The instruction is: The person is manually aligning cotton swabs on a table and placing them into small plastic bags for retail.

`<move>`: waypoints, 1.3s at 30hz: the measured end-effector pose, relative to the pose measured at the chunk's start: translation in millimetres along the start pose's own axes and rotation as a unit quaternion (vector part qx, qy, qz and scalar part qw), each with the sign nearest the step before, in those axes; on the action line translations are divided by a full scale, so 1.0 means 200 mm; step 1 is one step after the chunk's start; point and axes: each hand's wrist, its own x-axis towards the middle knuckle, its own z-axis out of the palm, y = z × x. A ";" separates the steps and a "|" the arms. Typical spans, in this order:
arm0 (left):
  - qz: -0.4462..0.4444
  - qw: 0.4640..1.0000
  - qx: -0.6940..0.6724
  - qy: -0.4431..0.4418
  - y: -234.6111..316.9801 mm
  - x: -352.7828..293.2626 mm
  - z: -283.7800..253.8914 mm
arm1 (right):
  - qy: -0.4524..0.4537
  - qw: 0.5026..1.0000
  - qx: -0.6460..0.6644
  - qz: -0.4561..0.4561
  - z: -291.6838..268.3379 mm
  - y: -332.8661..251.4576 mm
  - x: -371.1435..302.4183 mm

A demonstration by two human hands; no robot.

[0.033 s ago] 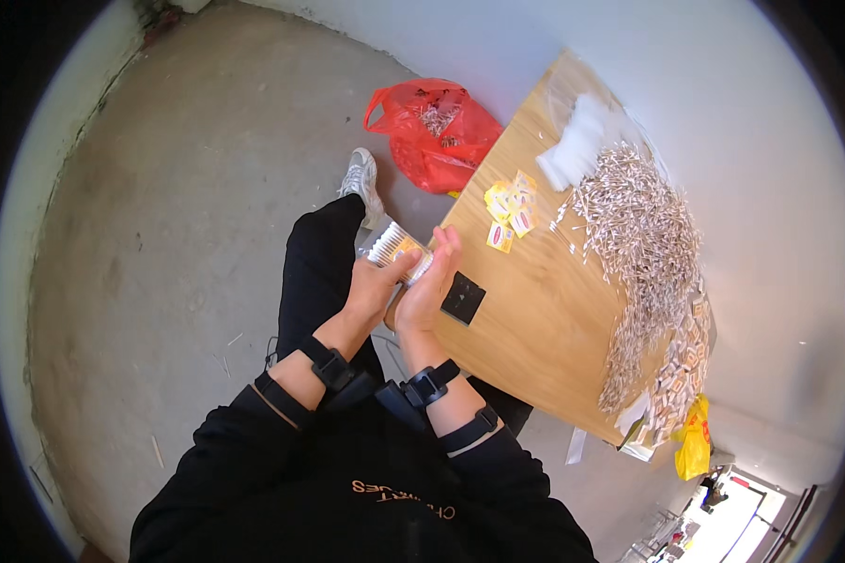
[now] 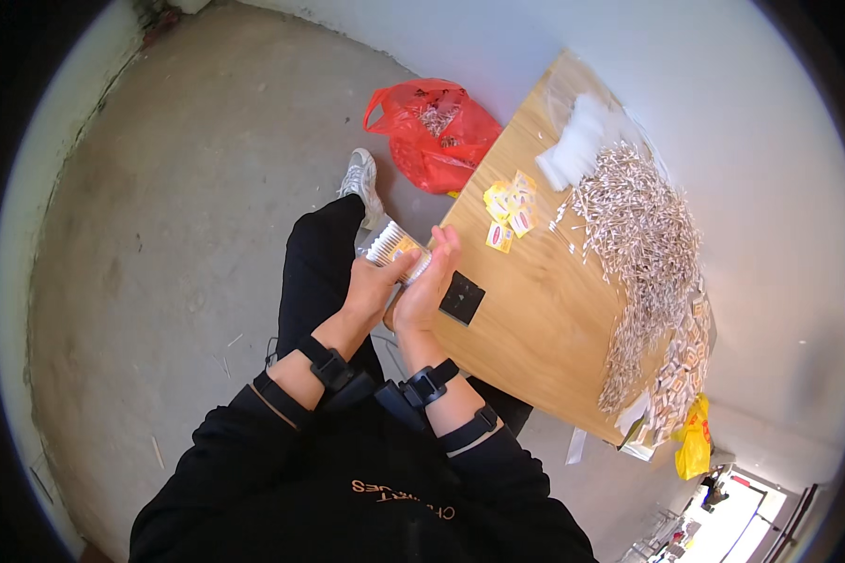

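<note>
Between my hands is a small clear bag of cotton swabs (image 2: pixel 391 242), with a patch of yellow label showing through. My left hand (image 2: pixel 371 286) grips its lower left side, thumb pressed across the front. Against its right side and lower end lies my right hand (image 2: pixel 422 289), palm cupped round it and fingertips pointing up past it. The undersides of the bag and some of my fingers are hidden. Both hands are just left of the table's near edge, above my leg.
The wooden table (image 2: pixel 535 300) carries yellow cards (image 2: pixel 510 208), a black square (image 2: pixel 462 298), a big heap of loose cotton swabs (image 2: pixel 638 235), clear plastic bags (image 2: pixel 577 141) and filled packs (image 2: pixel 681 366). A red bag (image 2: pixel 432 136) of swabs stands on the floor; a yellow bag (image 2: pixel 693 439) hangs at the table's corner.
</note>
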 end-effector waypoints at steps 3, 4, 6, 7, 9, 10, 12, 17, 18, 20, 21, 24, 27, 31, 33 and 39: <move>0.014 0.999 0.033 0.008 0.05 0.01 -0.03 | 0.002 1.000 0.013 0.009 0.06 -0.03 -0.01; 0.029 0.998 0.051 0.020 0.07 0.01 -0.05 | 0.003 1.000 0.017 0.010 0.09 -0.04 -0.01; 0.041 0.998 0.052 0.021 0.14 0.01 -0.05 | -0.022 0.999 0.042 -0.007 0.14 -0.10 -0.01; 0.056 0.997 0.050 0.010 0.17 0.00 -0.05 | -0.027 0.997 0.067 0.000 0.16 -0.13 -0.02; 0.059 0.996 0.068 -0.008 0.27 -0.03 -0.05 | -0.035 0.995 0.087 -0.013 0.21 -0.22 -0.04; 0.062 0.995 0.074 -0.010 0.31 -0.05 -0.04 | -0.043 0.994 0.101 -0.025 0.22 -0.25 -0.04; 0.055 0.998 0.026 -0.017 0.34 -0.12 0.00 | -0.049 0.989 0.136 -0.041 0.19 -0.31 -0.06; 0.041 0.999 0.022 -0.020 0.37 -0.30 0.07 | -0.126 0.938 0.321 0.009 -0.01 -0.45 -0.13; 0.041 0.998 0.027 -0.030 0.37 -0.32 0.09 | -0.175 0.924 0.338 0.027 -0.09 -0.47 -0.12; -0.006 0.995 -0.040 -0.091 0.38 -0.38 0.15 | -0.171 0.953 0.248 0.038 -0.24 -0.54 -0.13; -0.034 0.990 -0.053 -0.128 0.39 -0.40 0.15 | -0.213 0.960 0.177 0.030 -0.33 -0.57 -0.14; -0.073 0.979 -0.055 -0.184 0.39 -0.47 0.20 | -0.263 0.960 0.094 0.017 -0.51 -0.64 -0.15; -0.105 0.970 -0.023 -0.219 0.36 -0.55 0.27 | -0.281 0.955 0.088 0.019 -0.66 -0.67 -0.17; -0.123 0.965 -0.017 -0.231 0.31 -0.61 0.32 | -0.264 0.963 0.061 -0.003 -0.77 -0.69 -0.22; -0.148 0.963 -0.024 -0.224 0.29 -0.62 0.35 | -0.226 0.972 0.035 -0.051 -0.80 -0.69 -0.25; -0.142 0.966 -0.052 -0.209 0.25 -0.64 0.40 | -0.119 0.984 0.004 -0.135 -0.78 -0.66 -0.28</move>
